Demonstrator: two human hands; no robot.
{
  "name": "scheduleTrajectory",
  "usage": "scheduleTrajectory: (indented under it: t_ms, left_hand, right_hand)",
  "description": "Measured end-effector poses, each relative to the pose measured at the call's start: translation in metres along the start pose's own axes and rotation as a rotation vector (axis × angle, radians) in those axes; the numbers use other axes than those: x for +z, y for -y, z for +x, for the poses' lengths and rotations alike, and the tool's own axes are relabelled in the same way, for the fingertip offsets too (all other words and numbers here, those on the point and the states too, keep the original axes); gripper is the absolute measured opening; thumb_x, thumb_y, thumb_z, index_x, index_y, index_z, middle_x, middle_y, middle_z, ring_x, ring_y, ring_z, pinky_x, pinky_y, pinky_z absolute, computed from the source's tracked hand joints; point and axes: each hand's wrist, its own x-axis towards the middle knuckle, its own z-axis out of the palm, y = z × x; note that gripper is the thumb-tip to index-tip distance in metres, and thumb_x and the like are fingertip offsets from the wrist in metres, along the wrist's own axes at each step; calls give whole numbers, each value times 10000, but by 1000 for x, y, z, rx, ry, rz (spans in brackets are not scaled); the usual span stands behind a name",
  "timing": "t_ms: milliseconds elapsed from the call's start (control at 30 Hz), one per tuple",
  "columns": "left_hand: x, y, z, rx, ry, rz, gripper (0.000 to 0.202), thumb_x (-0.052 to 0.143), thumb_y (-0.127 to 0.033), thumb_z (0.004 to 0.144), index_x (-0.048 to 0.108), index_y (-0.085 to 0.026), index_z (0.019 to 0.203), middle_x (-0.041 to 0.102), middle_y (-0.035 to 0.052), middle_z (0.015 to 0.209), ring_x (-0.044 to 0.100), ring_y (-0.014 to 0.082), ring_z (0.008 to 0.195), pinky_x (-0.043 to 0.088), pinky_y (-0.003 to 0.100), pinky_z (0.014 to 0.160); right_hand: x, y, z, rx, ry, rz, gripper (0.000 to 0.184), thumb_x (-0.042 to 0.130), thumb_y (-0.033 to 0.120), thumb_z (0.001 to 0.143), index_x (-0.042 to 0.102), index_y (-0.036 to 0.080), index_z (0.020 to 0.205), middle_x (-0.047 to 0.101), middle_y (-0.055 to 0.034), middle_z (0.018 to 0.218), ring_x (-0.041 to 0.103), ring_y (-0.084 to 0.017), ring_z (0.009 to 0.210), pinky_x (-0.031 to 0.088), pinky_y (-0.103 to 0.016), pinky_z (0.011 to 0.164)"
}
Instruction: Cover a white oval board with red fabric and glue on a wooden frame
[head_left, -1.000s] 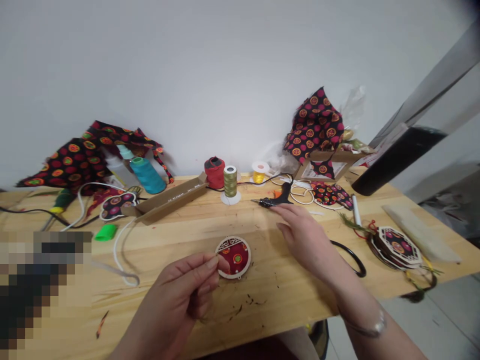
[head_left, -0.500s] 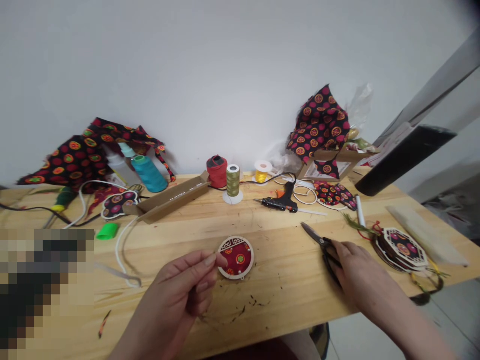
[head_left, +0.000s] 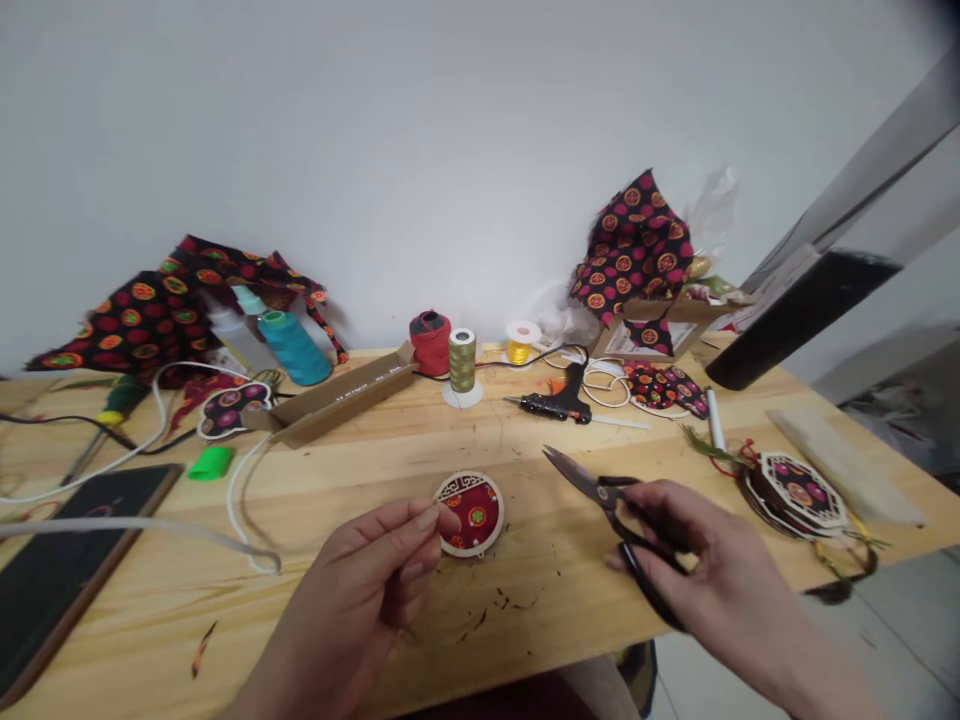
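Note:
Between the thumb and fingers of my left hand (head_left: pixel 379 575) is the edge of a round ornament (head_left: pixel 480 512), a pale openwork ring backed with red patterned cloth. The fingertips cover its left rim. My right hand (head_left: pixel 705 560) grips black-handled scissors (head_left: pixel 600 490) by the loops, their blades pointing up and left toward the ornament but apart from it. Small dark scraps (head_left: pixel 499 605) lie on the wood below the ornament.
A glue gun (head_left: pixel 559 398), thread spools (head_left: pixel 463 362) and an open cardboard box (head_left: pixel 345 395) stand farther back. Stacked octagonal ornaments (head_left: pixel 801 490) lie at right. On the left are a phone (head_left: pixel 82 560), a green cap (head_left: pixel 211 463) and white cables (head_left: pixel 238 500).
My right hand has picked the scissors up off the table and brought them left, nearer the ornament. My left hand keeps its pinch on the ornament.

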Motion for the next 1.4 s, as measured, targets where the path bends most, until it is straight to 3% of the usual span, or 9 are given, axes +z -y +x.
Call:
scheduleTrajectory:
  t_ms: [133, 267, 467, 867, 1133, 1400]
  left_hand:
    - [2, -1, -1, 7, 3, 18, 175, 751, -267, 643, 701, -108, 699, 406, -64, 491, 252, 18, 432, 165, 145, 395]
    - [4, -2, -3, -1, 7, 15, 192, 772, -283, 614, 696, -116, 669, 402, -64, 483, 254, 19, 426, 164, 152, 396]
    - [6, -1, -5, 2, 31, 101, 199, 747, -316, 642, 698, -125, 665, 416, -53, 499, 256, 29, 429, 160, 169, 402]
    - [5, 7, -3, -22, 119, 192, 227, 696, -357, 714, 689, -131, 695, 369, -72, 474, 238, 30, 421, 124, 172, 409]
    - [6, 7, -4, -24, 118, 190, 240, 715, -368, 682, 690, -129, 694, 372, -75, 463, 235, 29, 413, 116, 173, 409]
    - [5, 7, -2, -17, 123, 194, 231, 711, -365, 687, 696, -133, 687, 357, -77, 463, 222, 32, 420, 109, 182, 414]
  right_hand:
    - [9, 24, -5, 26, 314, 204, 153, 635, 248, 679, 567, 196, 806, 567, -6, 759, 528, -156, 693, 449, -236, 586]
    - [16, 31, -3, 19, 542, 257, 155, 629, 261, 706, 589, 173, 827, 522, 12, 710, 442, -112, 616, 382, -196, 518]
    - [25, 29, 11, 22, 725, 251, 295, 600, 441, 764, 574, 147, 748, 392, 57, 604, 305, -72, 544, 274, -188, 470]
    - [36, 43, 22, 86, 747, 364, 244, 653, 365, 733, 543, 159, 661, 311, 70, 586, 244, -70, 549, 210, -199, 453]
    - [39, 39, 22, 121, 752, 446, 301, 705, 379, 685, 506, 162, 620, 326, 79, 567, 263, -70, 546, 243, -202, 481]
    - [41, 35, 23, 138, 752, 470, 306, 696, 407, 698, 564, 146, 606, 338, 78, 533, 271, -68, 529, 231, -204, 467]
